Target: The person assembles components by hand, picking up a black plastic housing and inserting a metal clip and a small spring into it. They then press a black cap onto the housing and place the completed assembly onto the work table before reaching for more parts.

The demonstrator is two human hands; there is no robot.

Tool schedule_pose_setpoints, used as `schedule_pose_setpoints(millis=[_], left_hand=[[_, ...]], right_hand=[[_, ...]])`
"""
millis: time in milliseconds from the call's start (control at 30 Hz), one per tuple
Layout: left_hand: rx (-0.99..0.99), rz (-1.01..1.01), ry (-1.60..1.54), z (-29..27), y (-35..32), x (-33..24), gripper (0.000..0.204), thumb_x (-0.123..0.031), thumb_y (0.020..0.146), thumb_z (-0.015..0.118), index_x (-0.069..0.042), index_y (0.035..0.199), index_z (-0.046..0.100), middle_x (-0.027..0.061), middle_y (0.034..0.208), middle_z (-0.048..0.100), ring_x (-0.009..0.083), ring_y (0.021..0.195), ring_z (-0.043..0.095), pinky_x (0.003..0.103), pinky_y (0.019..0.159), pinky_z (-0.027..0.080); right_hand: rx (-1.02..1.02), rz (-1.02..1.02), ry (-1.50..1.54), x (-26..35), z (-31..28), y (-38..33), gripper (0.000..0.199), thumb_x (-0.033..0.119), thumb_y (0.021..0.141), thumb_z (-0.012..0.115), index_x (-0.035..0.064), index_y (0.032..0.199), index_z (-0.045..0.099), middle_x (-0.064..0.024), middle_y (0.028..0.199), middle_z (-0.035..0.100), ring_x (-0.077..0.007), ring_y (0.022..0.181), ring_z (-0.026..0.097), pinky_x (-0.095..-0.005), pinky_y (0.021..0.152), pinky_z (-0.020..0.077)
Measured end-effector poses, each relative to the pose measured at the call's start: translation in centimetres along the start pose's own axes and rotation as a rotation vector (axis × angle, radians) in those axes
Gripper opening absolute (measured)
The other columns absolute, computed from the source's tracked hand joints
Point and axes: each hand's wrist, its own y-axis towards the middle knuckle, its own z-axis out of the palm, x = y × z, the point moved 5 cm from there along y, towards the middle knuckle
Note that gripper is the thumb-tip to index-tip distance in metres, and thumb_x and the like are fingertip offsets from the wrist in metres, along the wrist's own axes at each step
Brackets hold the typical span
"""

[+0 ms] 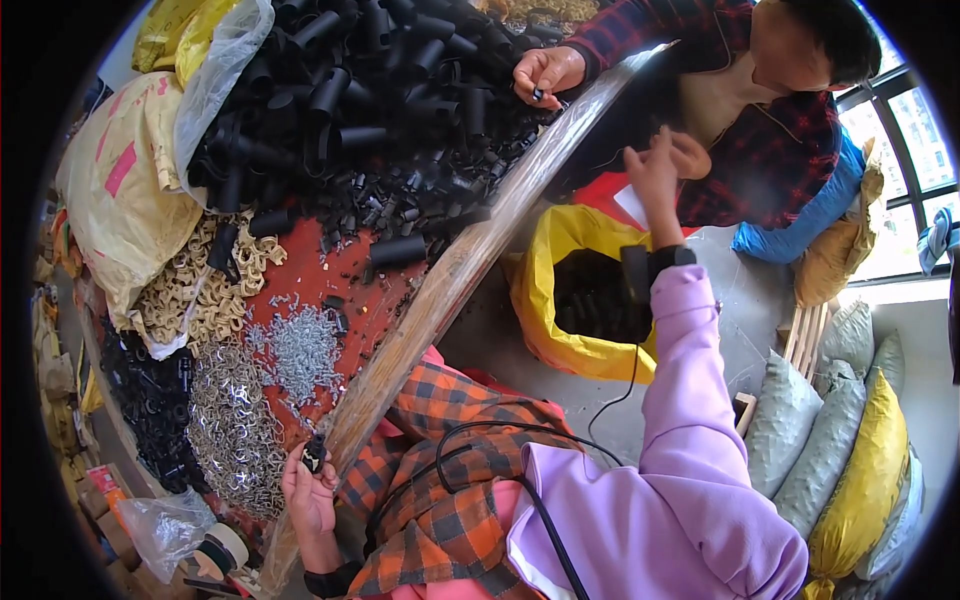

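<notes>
My left hand (pixel 309 490) is at the table's near edge, its fingers closed around a small black plastic piece (pixel 315 452) with a pale spot on it. Beside it lie a heap of silvery metal clips (pixel 235 430) and a pile of small grey screws (pixel 302 348). My right hand (pixel 655 175) is stretched out to the right, above an open yellow sack (pixel 537 290) with black parts inside. Its fingers are blurred and overlap a curved skin-coloured shape, so I cannot make out their pose. A co-worker's hand (pixel 548 76) across the table pinches a small black part.
Black plastic tubes (pixel 330 95) are heaped at the far side. Beige plastic parts (pixel 215 265) spill beside a cream sack (pixel 130 190). A wooden rail (pixel 430 320) edges the red tabletop. Filled sacks (pixel 845 470) stand at right. A black cable (pixel 500 425) crosses my lap.
</notes>
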Motion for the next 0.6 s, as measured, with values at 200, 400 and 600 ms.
schedule_pose_setpoints(millis=[200, 400, 600], left_hand=[[-0.014, -0.006, -0.017, 0.6, 0.3, 0.2, 0.035, -0.018, 0.082, 0.048, 0.001, 0.110, 0.039, 0.0125, 0.088, 0.052, 0.0125, 0.063, 0.048, 0.022, 0.053, 0.038], [-0.010, 0.004, -0.006, 0.0, -0.2, 0.1, 0.035, -0.019, 0.083, 0.047, 0.001, 0.110, 0.038, 0.0123, 0.089, 0.052, 0.0127, 0.063, 0.048, 0.022, 0.053, 0.039], [-0.003, 0.014, -0.028, 0.1, 0.0, 0.0, 0.034, -0.019, 0.083, 0.047, 0.000, 0.110, 0.039, 0.0123, 0.088, 0.052, 0.0130, 0.063, 0.048, 0.023, 0.055, 0.039]], right_hand=[[-0.147, -0.250, -0.326, -6.0, 1.2, 4.0, 0.063, 0.018, 0.070, 0.056, 0.0035, 0.123, 0.024, -0.0138, 0.084, 0.057, -0.0276, 0.076, 0.057, -0.0318, 0.067, 0.0442], [0.036, -0.286, 0.124, 2.9, 1.7, -1.6, 0.046, 0.013, 0.070, 0.056, 0.0030, 0.113, 0.040, -0.0089, 0.065, 0.056, -0.0203, 0.056, 0.055, -0.0288, 0.054, 0.0441], [0.344, -0.629, 0.308, 10.5, 4.6, -12.6, 0.027, 0.004, 0.069, 0.056, 0.0033, 0.096, 0.054, -0.0098, 0.065, 0.052, -0.0186, 0.054, 0.051, -0.0261, 0.053, 0.0422]])
